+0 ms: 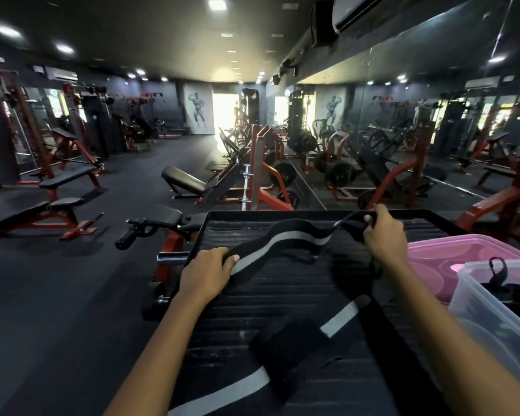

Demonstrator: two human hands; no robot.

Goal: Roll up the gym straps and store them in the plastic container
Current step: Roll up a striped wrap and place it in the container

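A black gym strap with a grey stripe (294, 239) is stretched between my two hands above a ribbed black platform (282, 292). My left hand (206, 273) grips its near end, thumb on top. At the platform's far edge my right hand (383, 232) pinches the far end. A second black strap with a grey stripe (288, 349) lies loose on the platform, close to me. The clear plastic container (475, 298) stands at the right with dark straps (502, 283) inside.
A pink lid (433, 256) lies behind the clear container. Red and black benches (57, 178), weight plates and machines fill the gym floor beyond the platform. A mirror wall (403, 115) runs along the right.
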